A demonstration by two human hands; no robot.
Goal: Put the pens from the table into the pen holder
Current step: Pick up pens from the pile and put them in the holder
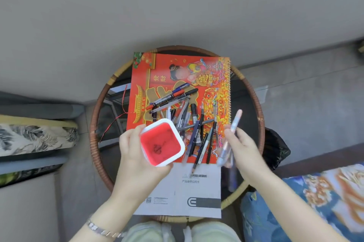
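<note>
My left hand (134, 155) holds a square pen holder (162, 142), white outside and red inside, tipped so its mouth faces me above the table's front left. No pens show inside it. My right hand (244, 151) grips a few pale pens (230, 139) in a blurred bundle to the right of the holder. Several pens (185, 115) lie scattered in a heap on a red calendar (181, 72) behind the holder.
The calendar and a grey printed sheet (197, 192) lie on a round glass table with a rattan rim (94, 123). Red wires (118, 117) lie at the table's left. Cushioned seats stand at left and right, and my knees are below the front edge.
</note>
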